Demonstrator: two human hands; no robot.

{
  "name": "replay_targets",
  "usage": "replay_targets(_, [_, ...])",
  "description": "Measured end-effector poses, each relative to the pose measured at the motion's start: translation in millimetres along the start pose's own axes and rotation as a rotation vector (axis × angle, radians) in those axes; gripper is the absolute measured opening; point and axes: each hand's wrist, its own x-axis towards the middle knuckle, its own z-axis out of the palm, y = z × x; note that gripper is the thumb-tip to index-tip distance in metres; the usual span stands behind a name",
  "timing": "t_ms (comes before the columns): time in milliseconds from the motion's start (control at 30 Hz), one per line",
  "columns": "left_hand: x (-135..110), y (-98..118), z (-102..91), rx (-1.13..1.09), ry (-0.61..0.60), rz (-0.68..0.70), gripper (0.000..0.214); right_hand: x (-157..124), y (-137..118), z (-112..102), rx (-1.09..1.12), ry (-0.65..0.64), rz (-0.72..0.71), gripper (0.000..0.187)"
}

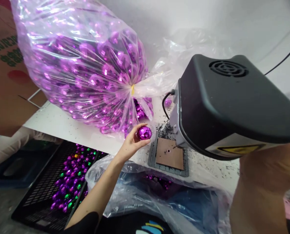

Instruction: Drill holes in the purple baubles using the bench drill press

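Observation:
My left hand (132, 143) pinches a shiny purple faceted bauble (144, 133) between thumb and fingers, just above the left edge of the machine's base (152, 152). A brown square board (169, 155) with a small dark hole lies on that base. Over it stands a black bench drill press (232, 100) with a round vent and a yellow warning label. My right hand (269, 165) is at the far side of the machine, partly behind its housing, and its fingers are hidden.
A big clear bag (86, 78) of purple baubles, tied in yellow, lies at the back left. Below the table, a black crate (35, 198) holds purple and green baubles. An open plastic liner (140, 195) lies in front. Dark shavings litter the white tabletop (215, 172). Left is a cardboard box (6, 87).

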Motion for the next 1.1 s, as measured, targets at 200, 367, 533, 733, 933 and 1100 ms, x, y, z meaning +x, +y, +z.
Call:
replay_targets(200, [-19.3, -5.0, 31.3, 0.076, -0.213, -0.073, 0.047, 3.6, -19.7, -0.4, -0.031, -0.034, -0.143, 0.044])
replay_targets(367, [-15.7, -21.3, 63.4, 0.447, -0.129, 0.046, 0.046, 4.6, -24.4, -2.0, -0.014, -0.078, -0.094, 0.038])
replay_targets(533, [-10.6, -29.7, 80.2, 0.673, -0.092, 0.247, 0.047, 6.9, -24.6, -4.2, 0.013, -0.120, -0.107, 0.033])
replay_targets(733, [-0.9, -27.5, 99.4, 0.803, -0.016, 0.200, 0.047, 9.3, -26.7, -4.6, -0.009, -0.140, -0.116, 0.032])
replay_targets(933, [0.3, -40.9, 118.4, 0.804, 0.083, 0.153, 0.040, 12.0, -27.9, -3.8, -0.013, -0.146, -0.142, 0.032])
replay_targets(1100, [-2.5, -48.2, 117.0, 0.710, 0.046, 0.166, 0.035, 13.1, -26.7, -5.0, -0.004, -0.166, -0.140, 0.028])
